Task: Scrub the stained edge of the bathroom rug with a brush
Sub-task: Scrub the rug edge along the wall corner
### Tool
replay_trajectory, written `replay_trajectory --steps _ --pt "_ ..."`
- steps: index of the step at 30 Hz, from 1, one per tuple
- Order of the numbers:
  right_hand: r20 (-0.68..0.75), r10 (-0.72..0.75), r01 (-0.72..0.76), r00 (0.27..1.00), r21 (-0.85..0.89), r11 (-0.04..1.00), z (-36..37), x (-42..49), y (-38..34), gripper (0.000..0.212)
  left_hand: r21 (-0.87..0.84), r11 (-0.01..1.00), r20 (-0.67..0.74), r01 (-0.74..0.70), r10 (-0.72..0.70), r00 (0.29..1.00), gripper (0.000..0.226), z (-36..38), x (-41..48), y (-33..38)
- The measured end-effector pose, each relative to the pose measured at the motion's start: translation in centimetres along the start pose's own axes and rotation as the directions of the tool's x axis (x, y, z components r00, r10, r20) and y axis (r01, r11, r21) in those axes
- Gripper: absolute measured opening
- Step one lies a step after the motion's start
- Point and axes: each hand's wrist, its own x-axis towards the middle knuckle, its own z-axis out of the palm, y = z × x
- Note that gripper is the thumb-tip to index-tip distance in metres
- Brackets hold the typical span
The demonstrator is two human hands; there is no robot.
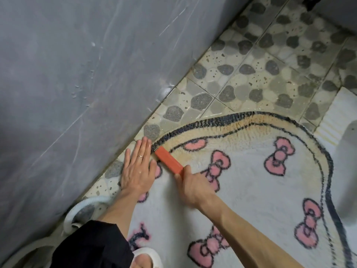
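On the pebble-patterned floor, beside a grey wall, lies a white rug with pink bows and a dark outline round its curved rim. A yellowish stain runs along the band between the two dark lines, strongest along the far curve. The left hand lies flat, palm down, fingers straight and close together, half on the tiles and half on the rug's rim, a ring on one finger. Just beside it, the right hand curls round the near end of an orange brush. The brush slants away from the person, with its far end on the rug's dark border next to the left fingertips; its bristles face down and are hidden. A white hose curves over the tiles by the wall at lower left, and a white slipper shows at the bottom edge, next to dark cloth.
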Motion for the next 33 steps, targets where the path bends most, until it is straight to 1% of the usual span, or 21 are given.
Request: replay_trajectory --steps 2,3,5,7,8,9,10,11,13,15,17,20,23,25,26,27,28,30,31,32,33 --pt "-0.056 0.026 -0.032 0.998 -0.102 0.994 -1.2 0.0 3.6 0.037 -0.003 1.0 0.008 -0.011 0.011 1.0 0.064 0.1 -0.1 0.0" --pt "-0.138 0.106 -0.119 0.985 -0.085 0.989 -2.9 0.7 5.5 0.036 0.0 1.0 0.007 -0.011 0.011 1.0 0.063 0.0 -0.1 0.0" --pt "-0.311 0.34 -0.331 0.888 0.083 0.94 -6.7 2.2 9.5 0.037 -0.002 1.0 0.018 0.0 0.0 1.0 0.062 0.0 0.1 0.0" --pt "-0.348 0.501 -0.438 0.793 0.246 0.864 -8.3 2.9 10.7 0.042 0.005 1.0 0.032 0.008 -0.008 0.999 0.063 -0.1 0.0 0.1" --pt "-0.357 0.46 -0.399 0.813 0.233 0.887 -7.9 2.6 9.0 0.04 0.007 1.0 0.029 0.009 -0.009 1.0 0.063 -0.2 0.1 0.2" --pt "-0.392 0.332 -0.283 0.858 0.181 0.942 -6.0 2.2 7.2 0.037 0.003 1.0 0.03 0.012 -0.012 0.999 0.064 -0.2 0.2 0.3" --pt "-0.408 0.151 -0.1 0.9 0.145 0.984 -3.1 1.5 5.2 0.033 0.008 1.0 0.025 0.012 -0.012 1.0 0.064 -0.3 0.1 0.3" --pt "-0.337 -0.001 0.023 0.941 0.062 0.998 -0.7 0.3 3.0 0.033 0.014 1.0 0.012 0.007 -0.007 1.0 0.064 -0.4 0.1 0.2" --pt "-0.14 -0.077 0.068 0.987 -0.072 0.995 -0.3 -0.5 2.5 0.039 0.005 1.0 -0.007 -0.003 0.003 1.0 0.064 -0.2 0.0 0.1" --pt "-0.158 0.055 -0.069 0.986 -0.086 0.994 -3.3 1.9 5.8 0.042 0.007 1.0 -0.004 -0.006 0.006 1.0 0.064 0.0 0.0 0.0" --pt "-0.291 0.222 -0.242 0.931 -0.034 0.97 -7.9 4.2 9.5 0.043 0.023 1.0 -0.021 -0.006 0.007 1.0 0.063 0.4 0.1 0.0" --pt "-0.404 0.324 -0.33 0.856 0.058 0.942 -9.3 4.9 9.4 0.039 0.038 0.999 -0.035 -0.007 0.008 0.999 0.064 0.4 0.3 0.1" --pt "-0.369 0.168 -0.132 0.914 0.121 0.984 -3.6 3.3 5.7 0.03 0.047 0.999 -0.022 -0.003 0.004 1.0 0.065 0.1 0.2 0.1" --pt "-0.165 -0.029 0.019 0.986 -0.063 0.998 -0.9 1.4 3.5 0.037 0.051 0.999 -0.029 0.001 0.001 1.0 0.066 0.1 0.1 0.1" --pt "-0.145 -0.096 0.078 0.985 -0.126 0.989 -1.9 1.5 3.8 0.042 0.05 0.999 -0.03 0.002 0.0 1.0 0.066 0.1 0.3 0.1" --pt "-0.16 -0.089 0.063 0.983 -0.16 0.985 -3.1 2.3 5.1 0.044 0.056 0.998 -0.024 -0.003 0.005 1.0 0.066 0.0 0.3 0.1" --pt "-0.182 0.023 -0.055 0.983 -0.173 0.983 -5.2 3.4 6.8 0.044 0.066 0.998 -0.017 -0.011 0.012 1.0 0.065 0.0 0.2 0.3" --pt "-0.341 0.274 -0.298 0.899 -0.017 0.955 -9.3 6.1 10.5 0.043 0.085 0.996 -0.012 -0.011 0.012 1.0 0.065 0.1 0.2 0.2" --pt "-0.365 0.366 -0.374 0.856 0.051 0.926 -10.7 6.8 11.2 0.045 0.086 0.996 0.0 -0.002 0.002 1.0 0.065 -0.1 0.3 0.2" --pt "-0.376 0.409 -0.416 0.832 0.068 0.907 -11.0 6.8 10.7 0.045 0.091 0.996 0.007 0.001 -0.001 1.0 0.065 -0.3 0.4 0.4" --pt "-0.39 0.38 -0.381 0.839 0.079 0.921 -10.1 6.6 9.4 0.042 0.096 0.995 0.012 0.003 -0.004 1.0 0.065 -0.3 0.3 0.4"
